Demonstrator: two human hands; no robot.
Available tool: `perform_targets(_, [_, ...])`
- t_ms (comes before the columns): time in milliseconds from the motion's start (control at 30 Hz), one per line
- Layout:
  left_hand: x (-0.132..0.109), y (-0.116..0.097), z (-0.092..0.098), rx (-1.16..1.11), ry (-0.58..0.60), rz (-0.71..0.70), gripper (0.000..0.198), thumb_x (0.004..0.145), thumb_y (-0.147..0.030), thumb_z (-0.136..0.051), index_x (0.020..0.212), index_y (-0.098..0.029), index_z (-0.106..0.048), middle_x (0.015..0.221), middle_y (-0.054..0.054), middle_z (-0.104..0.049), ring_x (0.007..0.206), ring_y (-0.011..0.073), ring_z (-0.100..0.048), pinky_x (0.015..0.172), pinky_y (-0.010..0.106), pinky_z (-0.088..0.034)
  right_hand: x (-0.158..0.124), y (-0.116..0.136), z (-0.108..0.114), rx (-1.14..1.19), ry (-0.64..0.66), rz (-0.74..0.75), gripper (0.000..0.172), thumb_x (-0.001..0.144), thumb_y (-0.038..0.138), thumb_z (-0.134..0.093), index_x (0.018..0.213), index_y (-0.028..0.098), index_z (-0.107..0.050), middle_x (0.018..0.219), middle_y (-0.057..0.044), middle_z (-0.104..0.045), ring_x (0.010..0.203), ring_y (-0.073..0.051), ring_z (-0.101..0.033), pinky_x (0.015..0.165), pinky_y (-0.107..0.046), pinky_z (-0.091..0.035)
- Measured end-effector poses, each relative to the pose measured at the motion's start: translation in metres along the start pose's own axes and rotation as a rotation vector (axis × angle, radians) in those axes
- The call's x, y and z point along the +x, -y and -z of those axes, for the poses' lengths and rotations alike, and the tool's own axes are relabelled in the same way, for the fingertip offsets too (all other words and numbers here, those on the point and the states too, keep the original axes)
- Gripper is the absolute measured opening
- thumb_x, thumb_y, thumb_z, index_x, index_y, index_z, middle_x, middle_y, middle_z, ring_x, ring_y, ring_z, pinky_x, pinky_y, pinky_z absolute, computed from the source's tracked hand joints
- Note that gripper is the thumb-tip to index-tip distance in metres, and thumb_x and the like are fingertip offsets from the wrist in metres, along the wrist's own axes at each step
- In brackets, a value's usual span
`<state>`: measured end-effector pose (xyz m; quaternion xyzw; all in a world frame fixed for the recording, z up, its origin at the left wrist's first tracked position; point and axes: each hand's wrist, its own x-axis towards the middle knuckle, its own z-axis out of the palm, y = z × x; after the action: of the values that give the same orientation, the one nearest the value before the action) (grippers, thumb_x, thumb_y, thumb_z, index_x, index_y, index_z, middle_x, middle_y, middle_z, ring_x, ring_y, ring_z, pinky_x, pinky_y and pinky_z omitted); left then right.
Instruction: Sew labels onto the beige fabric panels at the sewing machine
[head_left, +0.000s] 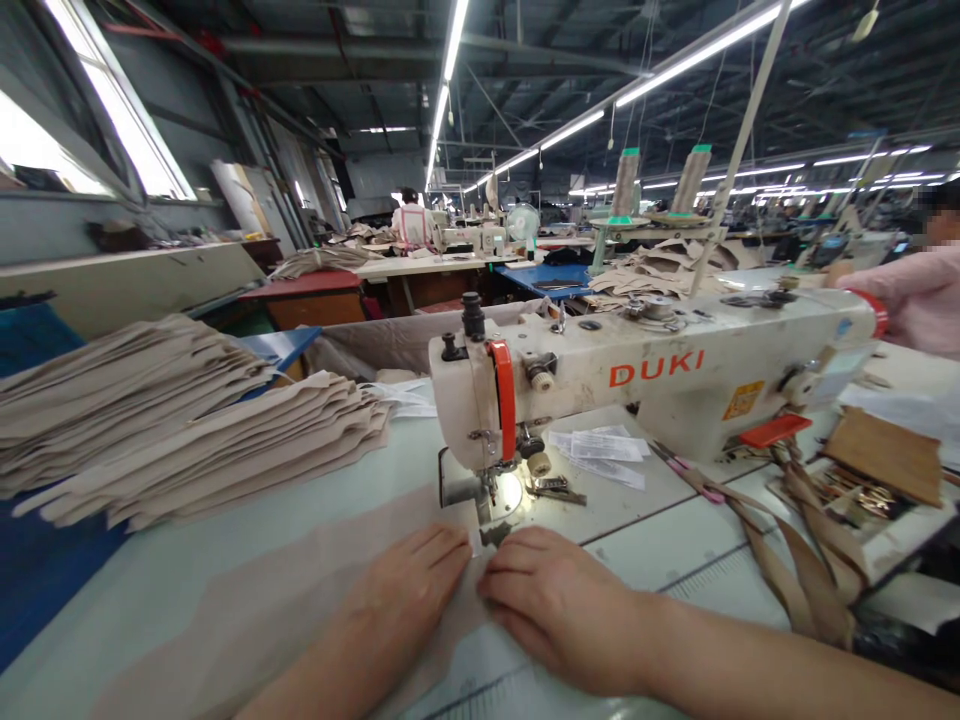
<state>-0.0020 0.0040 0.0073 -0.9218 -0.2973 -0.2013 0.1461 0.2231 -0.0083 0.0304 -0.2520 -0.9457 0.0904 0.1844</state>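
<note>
A thin beige fabric piece [300, 590] lies on the pale table just in front of the sewing machine [652, 370]. My left hand [409, 585] presses on it, fingers together and bent, closed on its edge close to the needle. Beside it my right hand [559, 600] has its fingers curled onto the same fabric, with the thumb hidden. A small white tag [474, 542] shows between my fingertips. The lit presser foot [491, 485] is a short way beyond both hands.
Stacks of cut beige fabric [300, 440] lie at the left. White printed labels [600, 450], pink-handled scissors [697, 478] and beige straps [795, 560] lie to the right. Thread cones [624, 185] stand behind the machine. A person in a pink sleeve [919, 285] sits at far right.
</note>
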Motion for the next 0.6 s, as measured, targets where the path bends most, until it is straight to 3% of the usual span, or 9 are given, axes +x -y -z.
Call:
perform_targets(133, [-0.002, -0.007, 0.004, 0.048, -0.010, 0.041, 0.036, 0.090, -0.003, -0.034, 0.100, -0.014, -0.066, 0.096, 0.008, -0.073, 0.087, 0.0195, -0.070, 0.079, 0.031, -0.060, 0.016, -0.013, 0.000, -0.122, 0.022, -0.035, 0.014, 0.095, 0.022, -0.055, 0.095, 0.014, -0.067, 0.091, -0.007, -0.067, 0.090, -0.021, -0.058, 0.088, -0.032, -0.045])
perform_targets(367, [-0.015, -0.019, 0.007, 0.010, 0.018, 0.189, 0.035, 0.094, -0.023, -0.044, 0.123, -0.016, -0.063, 0.119, 0.009, -0.070, 0.106, 0.0218, -0.067, 0.091, 0.035, -0.057, 0.022, -0.022, -0.003, -0.212, 0.015, 0.038, 0.017, 0.097, 0.021, -0.052, 0.096, 0.014, -0.067, 0.087, -0.007, -0.064, 0.087, -0.021, -0.056, 0.085, -0.032, -0.045])
perform_targets(600, [0.000, -0.013, -0.007, -0.028, 0.064, 0.217, 0.037, 0.093, -0.024, -0.045, 0.125, -0.019, -0.063, 0.124, 0.009, -0.069, 0.110, 0.0211, -0.066, 0.096, 0.036, -0.054, 0.019, -0.039, 0.002, -0.242, 0.006, 0.035, 0.016, 0.096, 0.019, -0.052, 0.092, 0.014, -0.067, 0.086, -0.007, -0.064, 0.087, -0.021, -0.055, 0.086, -0.032, -0.044])
